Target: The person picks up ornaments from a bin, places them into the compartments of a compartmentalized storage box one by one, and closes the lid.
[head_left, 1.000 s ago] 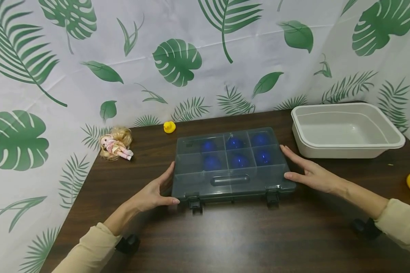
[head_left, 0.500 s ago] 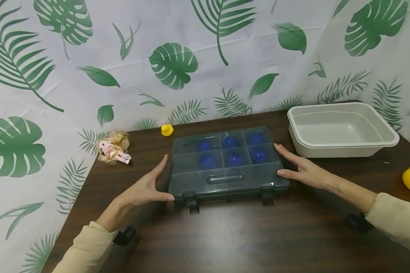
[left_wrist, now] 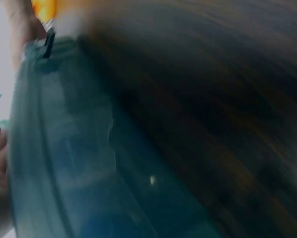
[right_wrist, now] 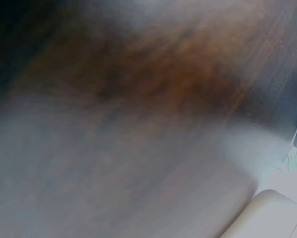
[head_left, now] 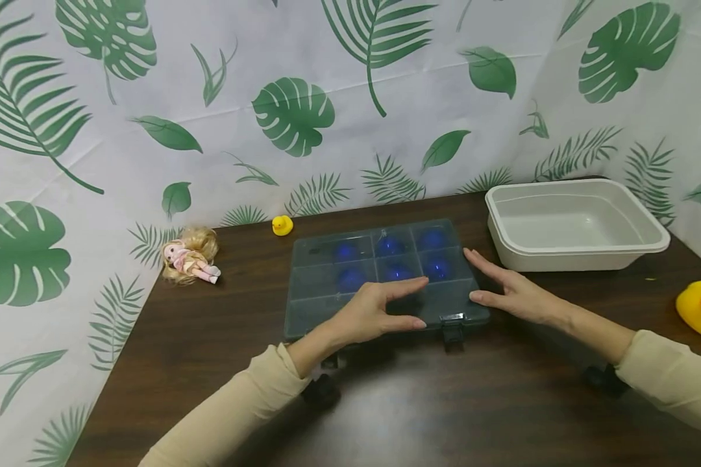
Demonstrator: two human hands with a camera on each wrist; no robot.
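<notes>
A grey translucent compartment case [head_left: 321, 305] lies with its lid down on the brown table, several round blue balls [head_left: 435, 267] showing through the lid. My left hand [head_left: 365, 314] reaches over the case's front part, index finger and thumb extended and spread apart. Its thumb tip is at the front edge, between the two black latches; the left latch is mostly hidden behind this hand. At the case's right side is my right hand [head_left: 516, 295], fingers straight and fingertips right at the edge. The left wrist view has the case [left_wrist: 74, 139] close up.
A pale rectangular basin [head_left: 561, 259] stands at the back right, with a large yellow duck [head_left: 698, 308] in front of it at the right. A doll [head_left: 189, 256] and a small yellow duck [head_left: 282, 226] lie toward the back left, before a leaf-patterned cloth [head_left: 222, 149].
My left hand has left the case's left side and moved right, across its front part. The right hand stays at the right edge. The head view has shifted slightly.
</notes>
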